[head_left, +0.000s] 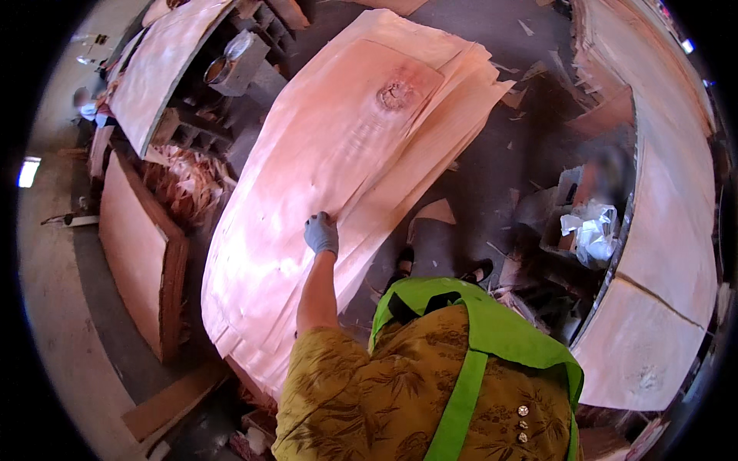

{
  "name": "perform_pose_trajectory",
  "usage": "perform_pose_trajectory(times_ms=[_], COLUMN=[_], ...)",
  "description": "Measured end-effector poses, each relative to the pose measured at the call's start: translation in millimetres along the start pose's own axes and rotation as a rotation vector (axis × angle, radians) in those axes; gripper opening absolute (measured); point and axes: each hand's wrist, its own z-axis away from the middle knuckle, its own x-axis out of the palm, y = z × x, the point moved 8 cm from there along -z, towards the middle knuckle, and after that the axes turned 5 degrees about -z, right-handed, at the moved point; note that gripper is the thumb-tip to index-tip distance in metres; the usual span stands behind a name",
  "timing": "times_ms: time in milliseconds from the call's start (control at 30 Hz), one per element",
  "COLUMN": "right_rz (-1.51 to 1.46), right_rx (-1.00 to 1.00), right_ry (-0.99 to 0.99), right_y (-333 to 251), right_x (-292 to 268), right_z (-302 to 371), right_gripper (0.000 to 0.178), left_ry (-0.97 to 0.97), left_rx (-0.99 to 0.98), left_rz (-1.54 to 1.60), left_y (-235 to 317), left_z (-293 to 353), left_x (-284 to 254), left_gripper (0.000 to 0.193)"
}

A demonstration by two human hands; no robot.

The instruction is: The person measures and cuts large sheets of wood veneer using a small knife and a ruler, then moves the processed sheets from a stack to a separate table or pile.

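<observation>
Here, the left hand [321,233], in a grey glove, is set down on a tall pile of thin wood sheets [280,165], its fingers [311,221] bent and drawn close together. Whether they pinch a sheet or merely press on it cannot be told, since the back of the glove hides the tips. The right hand is out of view, so how its fingers stand cannot be told.

The pile lies directly under the fingers and spreads around them: a broad pale stretch runs off to their left, more of it reaches back toward the person, and the far end extends well beyond them. On top, a darker sheet with a round knot [395,94] shows its square corner at that far end, the knot well apart from the glove. Just beside the hand, to its right, runs a long sheet edge; past it the lower sheets [453,127] fan out in uneven layers.

Right of the pile, a scrap of wood [436,211] rests on the dark floor [492,180]. Farther right are a crumpled plastic bag [596,238] and large wood sheets [673,200]. To the left stands another stack of boards [134,246], near a heap of shavings [188,180]. The person wears a green apron [511,315].
</observation>
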Motion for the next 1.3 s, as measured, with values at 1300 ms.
perform_pose_trajectory(times_ms=[1300], right_rz=[1.332], right_rx=[-1.045], right_ry=[-1.061], right_y=[-167], right_x=[736], right_z=[127], right_gripper=[0.020], left_ry=[-0.099], left_rx=[0.026], left_rz=[0.554], left_y=[-50], left_z=[70], left_x=[-32], left_gripper=[0.023])
